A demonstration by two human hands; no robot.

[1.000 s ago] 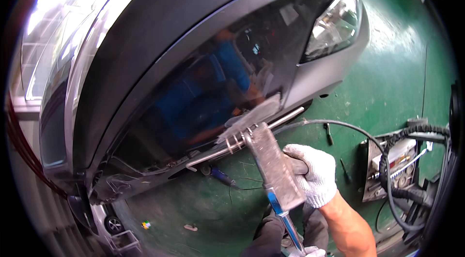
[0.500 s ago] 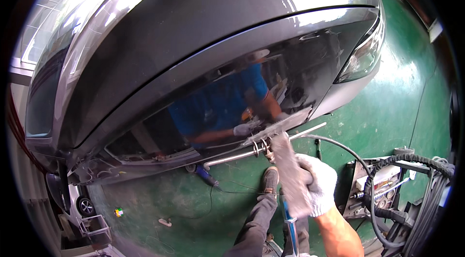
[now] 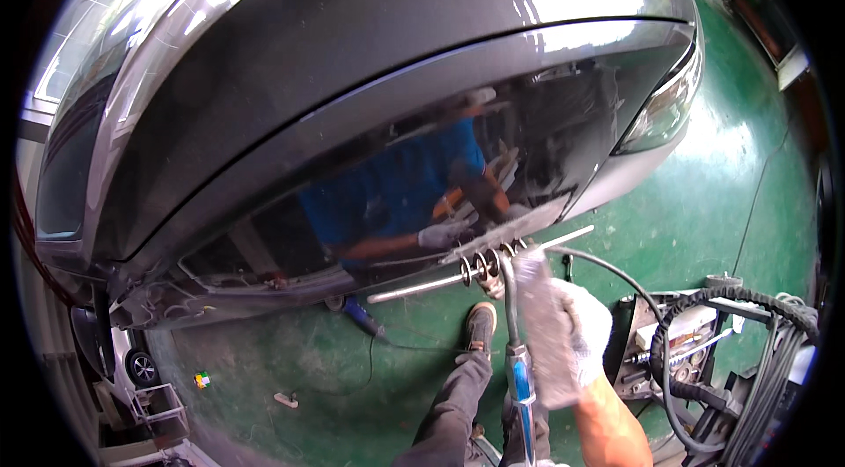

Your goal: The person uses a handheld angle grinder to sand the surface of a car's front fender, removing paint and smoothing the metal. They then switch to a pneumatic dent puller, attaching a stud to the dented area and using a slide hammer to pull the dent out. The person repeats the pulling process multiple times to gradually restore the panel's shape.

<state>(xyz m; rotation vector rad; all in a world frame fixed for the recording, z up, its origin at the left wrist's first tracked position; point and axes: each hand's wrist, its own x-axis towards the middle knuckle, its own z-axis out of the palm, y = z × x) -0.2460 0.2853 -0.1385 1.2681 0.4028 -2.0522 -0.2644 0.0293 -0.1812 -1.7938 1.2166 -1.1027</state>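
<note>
My right hand, in a white glove, is closed around a long, flat grey tool whose outline is smeared by motion. Its upper end lies close to the lower part of a glossy dark car panel. Beside it runs a chrome and blue puller handle, with a hooked shaft reaching up to the row of metal rings along the panel. A pale straight rod passes through the rings. My left hand shows only as a gloved reflection and perhaps a white sliver at the bottom edge; its fingers cannot be made out.
A wheeled cart with tools and a dark hose stands at the right. A blue corded power tool lies on the green floor under the car. The headlight is at the upper right.
The grey tool's lower end has swung slightly right and down with my right hand, uncovering the puller's hooked shaft. The view has shifted a little; the rod still sits in the rings.
</note>
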